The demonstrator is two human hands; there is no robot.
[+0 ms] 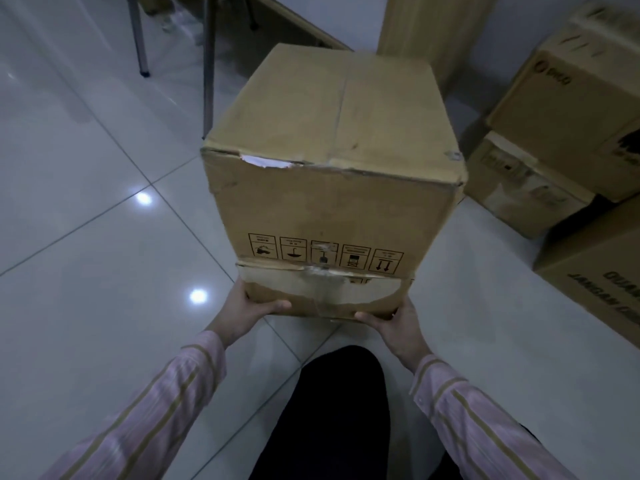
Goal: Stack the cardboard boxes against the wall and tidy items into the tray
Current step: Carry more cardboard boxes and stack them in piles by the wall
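Stacking step in hand: holding box (332,188) out in front over tiled floor (86,237), close to the pile at right. Gripped low at both near bottom corners. Left hand (249,311) on near-left corner, thumb laid across front face, fingers tucked under and hidden. Right hand (394,322) likewise on near-right corner. Both wrapped round the cardboard, well apart, nothing else held. Cannot tell whether fully off the floor or resting on its far bottom edge. Looks tilted away. Printed arrows pointing down, so probably upside down. Torn at top front edge, loose and ragged along bottom flap, so likely weak there. At right: top box (581,109) sitting on lower box (519,188), third box (602,271) nearer, just beside them. Wall (512,36) behind, wooden panel (433,29) against it. Chair legs (207,64) far left, dark knee (339,410) below. No tray in view, so tidying part apparently not begun. Next, by judgement: swing right toward the pile, keep support under the base rather than on the loose flap, set down square on or beside the stack at the wall, check edges before letting go. Risks: flap tearing, stack tipping if placed off-centre.
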